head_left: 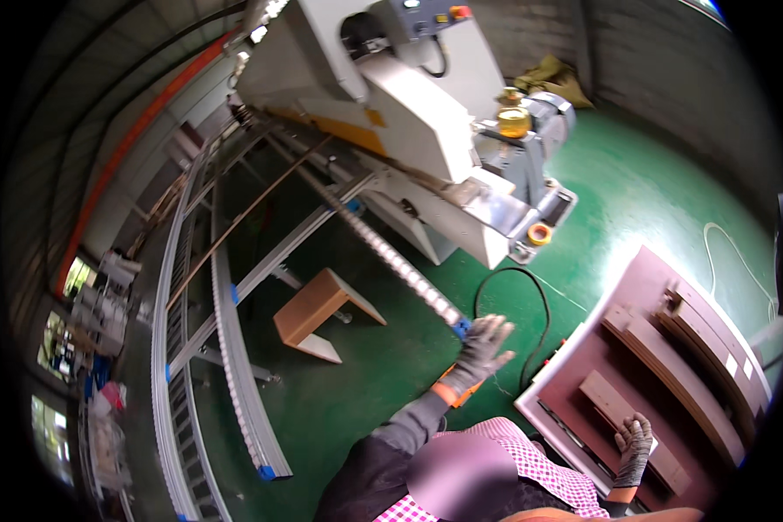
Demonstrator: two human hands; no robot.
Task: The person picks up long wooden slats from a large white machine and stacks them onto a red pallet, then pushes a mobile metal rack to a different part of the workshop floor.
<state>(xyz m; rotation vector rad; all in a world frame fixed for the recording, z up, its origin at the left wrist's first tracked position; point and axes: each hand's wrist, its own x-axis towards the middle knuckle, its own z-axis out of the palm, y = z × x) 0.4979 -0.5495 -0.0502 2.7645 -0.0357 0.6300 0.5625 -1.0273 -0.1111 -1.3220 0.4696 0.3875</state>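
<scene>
My left hand (482, 355), in a grey work glove with an orange cuff, is open with its fingers spread. It is beside the blue-capped near end of a roller rail (409, 277); whether it touches the rail I cannot tell. My right hand (633, 445), in a similar glove, is over a short brown board (606, 398) on a low reddish-brown table (639, 278). Its fingers are slightly curled, with the thumb apart, and no grip on the board shows. Longer stacked brown strips (670, 374) lie farther right on the same table.
A large grey-white machine (418, 113) stands ahead, with a motor and a yellow oil cup (513, 122). More roller rails (230, 374) run along the left. A bent brown panel (309, 313) stands between them. A black cable (544, 304) loops across the green floor.
</scene>
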